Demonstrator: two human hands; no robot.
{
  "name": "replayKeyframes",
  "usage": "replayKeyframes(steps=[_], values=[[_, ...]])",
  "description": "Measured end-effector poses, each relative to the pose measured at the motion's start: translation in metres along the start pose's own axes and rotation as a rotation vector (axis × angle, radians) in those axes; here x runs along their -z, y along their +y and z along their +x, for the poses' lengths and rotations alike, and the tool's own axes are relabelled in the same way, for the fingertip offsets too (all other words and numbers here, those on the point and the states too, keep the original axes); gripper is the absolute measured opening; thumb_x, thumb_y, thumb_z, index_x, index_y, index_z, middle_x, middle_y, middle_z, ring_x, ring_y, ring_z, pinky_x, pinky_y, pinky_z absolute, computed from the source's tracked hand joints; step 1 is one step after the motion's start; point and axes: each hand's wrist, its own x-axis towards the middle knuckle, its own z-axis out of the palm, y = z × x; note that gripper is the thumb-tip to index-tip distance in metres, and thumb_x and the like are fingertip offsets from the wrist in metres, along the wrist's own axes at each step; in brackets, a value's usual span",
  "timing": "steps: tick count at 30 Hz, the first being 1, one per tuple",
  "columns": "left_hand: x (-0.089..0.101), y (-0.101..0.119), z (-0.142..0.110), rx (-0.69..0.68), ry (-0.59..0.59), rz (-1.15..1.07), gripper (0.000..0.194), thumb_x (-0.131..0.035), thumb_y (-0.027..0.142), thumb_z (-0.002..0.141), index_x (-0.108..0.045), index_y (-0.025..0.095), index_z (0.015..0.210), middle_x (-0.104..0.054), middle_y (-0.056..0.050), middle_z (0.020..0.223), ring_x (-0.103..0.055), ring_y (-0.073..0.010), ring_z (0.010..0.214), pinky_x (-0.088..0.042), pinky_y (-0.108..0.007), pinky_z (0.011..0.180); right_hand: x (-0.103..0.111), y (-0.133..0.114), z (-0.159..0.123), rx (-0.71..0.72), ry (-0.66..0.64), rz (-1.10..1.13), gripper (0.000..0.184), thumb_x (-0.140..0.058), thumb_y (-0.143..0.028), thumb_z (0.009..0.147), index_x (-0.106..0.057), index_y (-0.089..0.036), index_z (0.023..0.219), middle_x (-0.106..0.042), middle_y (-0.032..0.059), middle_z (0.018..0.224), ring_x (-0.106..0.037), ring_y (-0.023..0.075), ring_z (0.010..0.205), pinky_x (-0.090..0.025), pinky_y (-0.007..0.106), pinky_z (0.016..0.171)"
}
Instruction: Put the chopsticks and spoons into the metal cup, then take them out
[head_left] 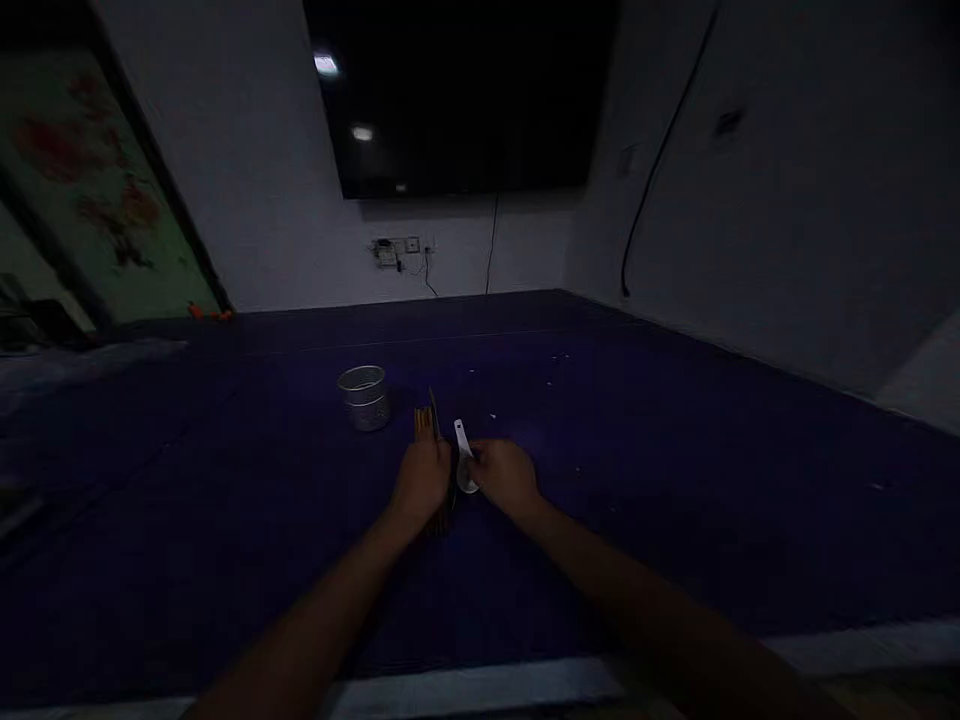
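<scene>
My left hand (422, 478) is closed round a bundle of chopsticks (424, 420), whose tips show above and below the fist. A thin dark piece, too dim to name, stands up along the bundle's right side. Just to the right, my right hand (506, 475) pinches a white soup spoon (461, 440) near its bowl, with the handle pointing up and away. The two hands are close together over the dark purple surface (637, 520). Beyond my left hand stands a round metal mesh holder (364, 400), upright and apart from both hands.
Small white bits (493, 416) lie scattered ahead and to the right. A large black television (472, 100) hangs on the back wall above sockets (397, 250) with cables. Clear plastic (82, 362) lies at the far left. The surface's pale front edge (480, 688) runs close to me.
</scene>
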Motion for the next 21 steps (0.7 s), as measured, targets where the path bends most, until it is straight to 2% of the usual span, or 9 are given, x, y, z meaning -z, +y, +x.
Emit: replayKeyframes(steps=[6, 14, 21], values=[[-0.0011, 0.0009, 0.0016, 0.034, 0.002, 0.015, 0.029, -0.031, 0.022, 0.088, -0.053, 0.010, 0.103, -0.067, -0.012, 0.085, -0.063, -0.0192, 0.073, -0.042, -0.026, 0.062, -0.0028, -0.0038, -0.0011, 0.042, -0.026, 0.005, 0.029, -0.042, -0.029, 0.084, -0.067, -0.026, 0.099, -0.071, 0.0048, 0.086, -0.065, 0.0192, 0.081, -0.040, 0.025, 0.064], [-0.0037, 0.0022, 0.0034, 0.014, 0.033, -0.025, 0.028, -0.033, 0.022, 0.087, -0.052, 0.011, 0.103, -0.066, -0.010, 0.079, -0.062, -0.0174, 0.067, -0.040, -0.024, 0.057, 0.0039, -0.0079, -0.0045, 0.103, -0.054, -0.030, 0.030, -0.041, -0.027, 0.085, -0.064, -0.024, 0.104, -0.071, 0.0076, 0.091, -0.065, 0.0203, 0.085, -0.041, 0.027, 0.066], [-0.0043, 0.0014, 0.0033, -0.002, 0.041, -0.021, 0.026, -0.033, 0.023, 0.088, -0.053, 0.012, 0.101, -0.066, -0.010, 0.080, -0.062, -0.0182, 0.069, -0.040, -0.025, 0.058, 0.0017, -0.0045, -0.0032, 0.142, -0.029, -0.021, 0.032, -0.041, -0.027, 0.084, -0.063, -0.025, 0.106, -0.071, 0.0069, 0.090, -0.065, 0.0211, 0.083, -0.041, 0.028, 0.064]])
